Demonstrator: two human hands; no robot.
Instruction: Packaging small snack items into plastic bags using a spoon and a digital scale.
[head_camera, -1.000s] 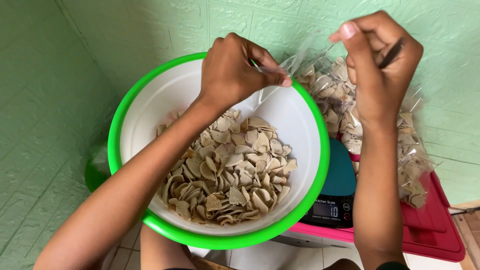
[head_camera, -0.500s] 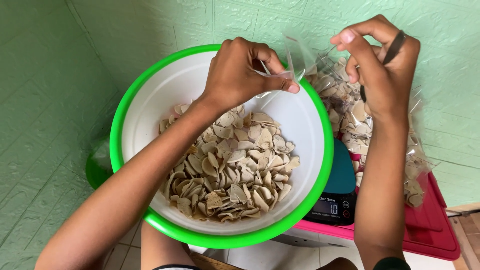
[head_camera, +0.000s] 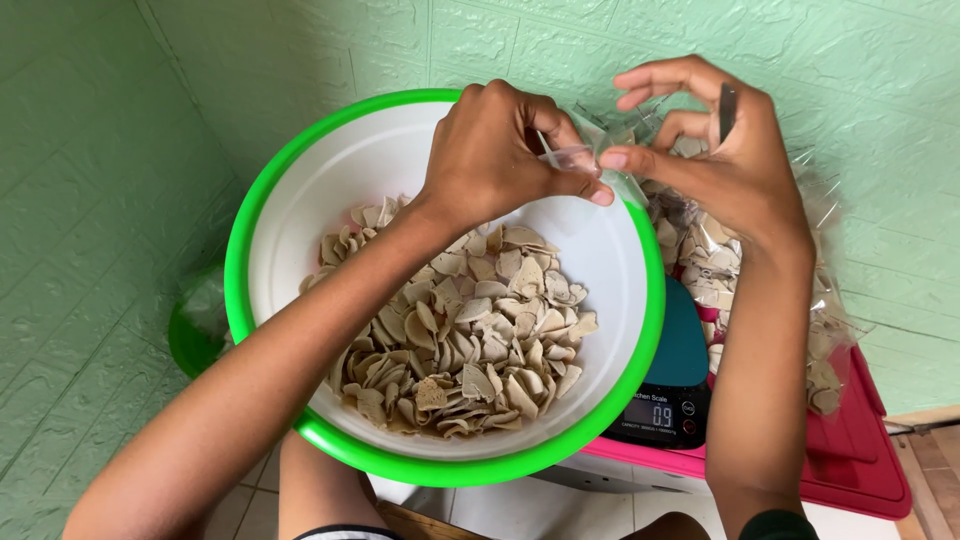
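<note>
Both hands, left hand (head_camera: 495, 150) and right hand (head_camera: 715, 150), are pinching a clear plastic bag (head_camera: 590, 155) open over the basin's (head_camera: 300, 180) far rim (chips (head_camera: 460, 345) below); filling likely needs it opened wider.

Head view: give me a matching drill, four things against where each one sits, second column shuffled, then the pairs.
Things:
1. pale chips
2. kitchen scale
3. small clear bag
4. red lid

Places:
A. pinched between the left hand and the right hand
B. under the kitchen scale
C. heaped inside the green-rimmed white bowl
D. beside the bowl's right rim, display facing the camera

Pairs: 1-C, 2-D, 3-A, 4-B
</note>
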